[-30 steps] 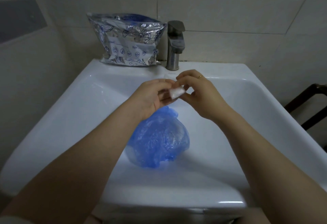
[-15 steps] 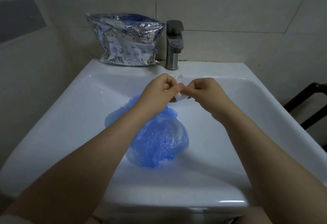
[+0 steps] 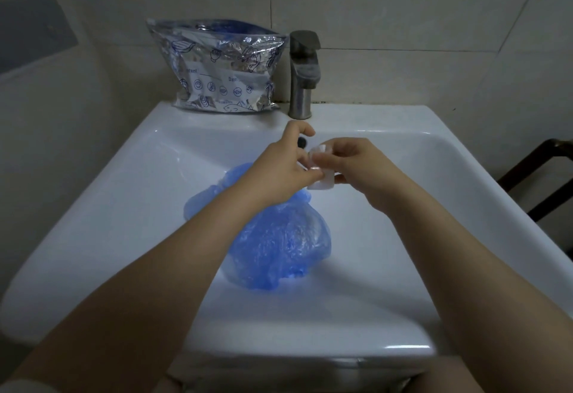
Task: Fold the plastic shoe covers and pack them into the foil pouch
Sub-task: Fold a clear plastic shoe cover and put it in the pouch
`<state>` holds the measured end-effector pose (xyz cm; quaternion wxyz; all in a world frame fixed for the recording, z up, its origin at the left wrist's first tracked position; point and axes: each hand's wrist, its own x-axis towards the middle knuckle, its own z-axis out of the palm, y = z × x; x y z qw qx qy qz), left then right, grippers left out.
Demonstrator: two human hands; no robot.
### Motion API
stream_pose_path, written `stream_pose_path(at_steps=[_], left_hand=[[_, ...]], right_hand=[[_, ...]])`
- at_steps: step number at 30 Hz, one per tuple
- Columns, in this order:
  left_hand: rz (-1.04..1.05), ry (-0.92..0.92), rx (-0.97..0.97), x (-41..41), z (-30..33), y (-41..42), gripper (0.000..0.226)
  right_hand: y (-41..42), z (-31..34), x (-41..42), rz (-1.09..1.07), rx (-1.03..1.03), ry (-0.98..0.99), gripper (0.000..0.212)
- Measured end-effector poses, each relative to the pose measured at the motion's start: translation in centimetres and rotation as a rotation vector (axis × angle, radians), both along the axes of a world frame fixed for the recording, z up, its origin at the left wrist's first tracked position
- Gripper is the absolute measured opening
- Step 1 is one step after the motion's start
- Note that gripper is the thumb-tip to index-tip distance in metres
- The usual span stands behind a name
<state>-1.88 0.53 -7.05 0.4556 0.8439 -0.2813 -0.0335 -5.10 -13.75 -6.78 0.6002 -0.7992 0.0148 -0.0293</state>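
Both the left hand [image 3: 280, 169] and the right hand [image 3: 356, 169] pinch a small clear folded piece of plastic [image 3: 321, 180] above the sink [image 3: 124, 194] basin. Blue shoe covers [image 3: 279, 237] lie crumpled in the basin's middle. The foil pouch [image 3: 217, 67] stands on the sink's back edge, left of the faucet [image 3: 302, 73].

Translucent blue crinkled shoe covers [image 3: 279, 237], silver foil pouch [image 3: 217, 67] printed with dark blue seafood line drawings and a white label panel, glossy white basin [image 3: 403, 237], brushed grey metal tap [image 3: 302, 73], small translucent white piece [image 3: 321, 181], off-white wall tiles [image 3: 403, 5] lined with dark grout.

White sink [image 3: 130, 181], steel faucet [image 3: 302, 73] (rear rim), tiled wall [image 3: 403, 20]
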Motion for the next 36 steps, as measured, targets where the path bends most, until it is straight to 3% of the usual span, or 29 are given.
stream_pose_path(at_steps=[3,4,7,10,14,17,19,24,27,30,34,36], left_hand=[[0.004,0.006,0.054,0.2,-0.3,0.1,0.049],[0.010,0.032,0.034,0.2,-0.3,0.1,0.047],[0.007,0.247,-0.190,0.2,-0.3,0.1,0.036],[0.039,0.450,-0.336,0.4,-0.1,0.3,0.030],[0.085,0.700,-0.435,1.0,0.1,1.0,0.018],[0.089,0.786,-0.494,1.4,0.0,1.4,0.017],[0.086,0.813,-0.538,1.4,0.2,1.5,0.018],[0.069,0.801,-0.597,1.3,0.9,1.8,0.019],[0.032,0.696,-0.594,1.5,0.6,1.8,0.013],[0.037,0.504,-0.424,1.3,0.3,1.4,0.010],[0.133,0.361,-0.427,0.8,1.2,1.2,0.011],[0.124,0.373,-0.488,0.7,1.8,1.2,0.011]], right_hand=[[0.1,-0.3,0.2,-0.052,-0.078,-0.064,0.002],[0.1,-0.5,0.3,-0.079,-0.088,-0.114,0.007],[0.4,-0.8,0.6,-0.114,-0.290,-0.300,0.011],[0.2,-0.6,0.6,-0.031,-0.502,-0.470,0.009],[0.0,-0.4,0.4,0.147,-0.606,-0.586,0.014],[0.4,-0.7,0.6,0.229,-0.725,-0.627,0.027],[0.5,-0.8,0.7,0.216,-0.764,-0.651,0.024],[0.8,-0.7,0.7,0.015,-0.620,-0.576,0.021],[1.3,-0.4,0.7,-0.115,-0.273,-0.390,0.015],[1.9,-0.3,0.3,-0.122,0.106,-0.271,0.014],[2.7,0.3,0.3,-0.129,0.179,-0.274,0.016],[3.1,1.1,0.6,-0.145,0.220,-0.265,0.015]])
